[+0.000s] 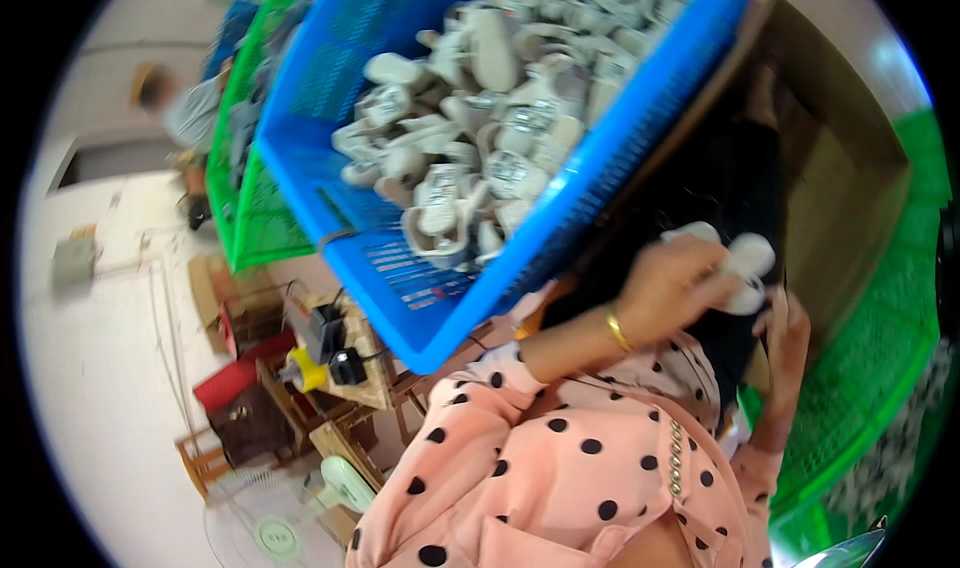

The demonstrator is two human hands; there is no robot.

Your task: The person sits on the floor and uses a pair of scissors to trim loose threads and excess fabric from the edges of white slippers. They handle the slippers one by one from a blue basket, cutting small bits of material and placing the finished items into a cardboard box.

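we have the small white shoes over our lap, gripped between the thumb and fingers of our left hand, the one below the gold bangle; pale rounded ends stick out past the fingertips. our right hand is raised just beside them with fingers bent, and we cannot tell whether it pinches anything or only comes close. to handle these well, we should keep the left grip firm but light, since such soft-looking pieces may well dent or smudge, and let the ends face the right hand so that its fingertips have room to work. working over the dark trousers helps, as pale shoes show up clearly there. we would keep our left elbow away from the blue crate, whose wall slants close by with a loose heap of similar shoes inside, and mind the cardboard and the green basket on our right, where a sleeve might catch
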